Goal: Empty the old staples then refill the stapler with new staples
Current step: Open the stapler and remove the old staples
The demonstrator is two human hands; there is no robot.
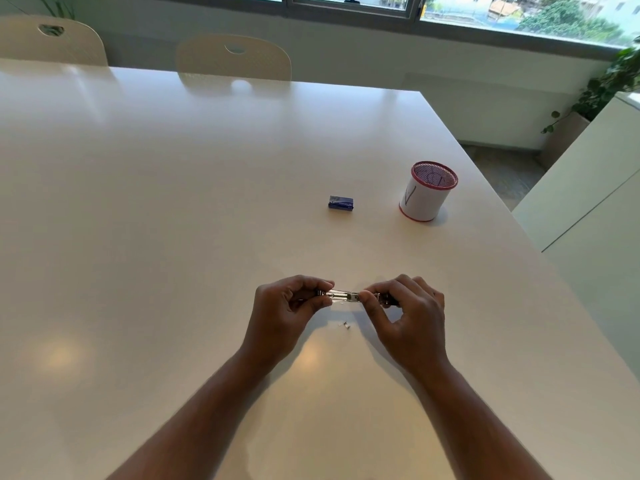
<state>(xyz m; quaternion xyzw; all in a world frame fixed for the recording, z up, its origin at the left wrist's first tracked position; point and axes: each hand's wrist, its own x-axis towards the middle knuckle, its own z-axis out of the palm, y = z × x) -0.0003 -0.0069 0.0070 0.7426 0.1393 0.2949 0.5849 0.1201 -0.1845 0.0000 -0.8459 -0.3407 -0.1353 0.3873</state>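
Gripping the stapler (348, 296) by its ends, left hand (282, 315) and right hand (408, 318) hold it above loose staples (344, 325).

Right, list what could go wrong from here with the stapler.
1. The small loose staples lying on the white table beneath the hands could scatter or get lost.
2. The thin metal stapler, pinched at its ends by left hand and right hand, might snap shut on fingertips.

Stapler (346, 296): we see both ends hidden under fingers. Loose staples (344, 325): too small to count.
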